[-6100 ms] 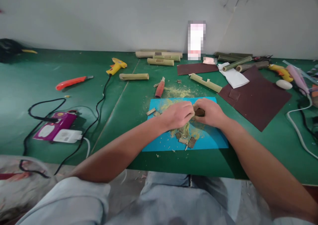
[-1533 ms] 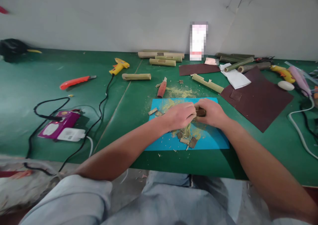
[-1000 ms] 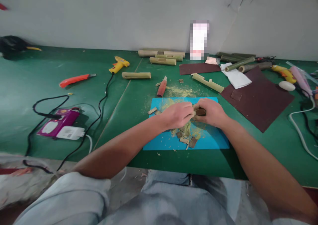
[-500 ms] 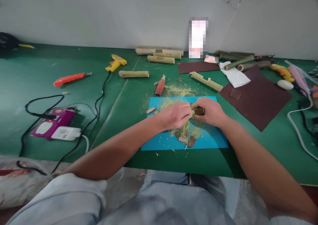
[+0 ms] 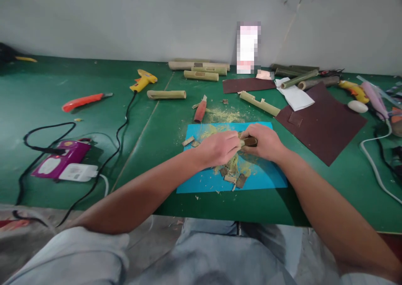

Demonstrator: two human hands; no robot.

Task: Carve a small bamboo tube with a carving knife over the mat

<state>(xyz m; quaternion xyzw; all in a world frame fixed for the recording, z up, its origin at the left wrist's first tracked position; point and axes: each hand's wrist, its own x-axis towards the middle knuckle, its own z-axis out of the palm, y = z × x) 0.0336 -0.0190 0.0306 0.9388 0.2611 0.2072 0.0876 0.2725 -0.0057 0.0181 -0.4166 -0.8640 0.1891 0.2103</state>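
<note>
Over a blue sheet (image 5: 270,180), my left hand (image 5: 220,148) and my right hand (image 5: 261,141) meet with bent fingers. Between them is a small brown and pale piece (image 5: 250,141), which looks like bamboo. My right hand wraps round it, while the left fingers pinch at its pale end; their fingertips are partly hidden. Shavings (image 5: 233,166) and small cut chips (image 5: 241,180) lie on the sheet below the hands. Behind the left hand, a red-handled blade tool (image 5: 200,110) rests on the green table (image 5: 163,151).
Bamboo tubes (image 5: 201,75) lie along the back. To the left are a yellow glue gun (image 5: 143,81), an orange cutter (image 5: 83,102) and a purple power strip (image 5: 63,158) with cables. On the right are brown sandpaper (image 5: 326,125), white paper (image 5: 297,97) and a white egg-shaped object (image 5: 357,106).
The view has shifted slightly, moving the table items a little to the left. Both hands stay together around the small piece.
</note>
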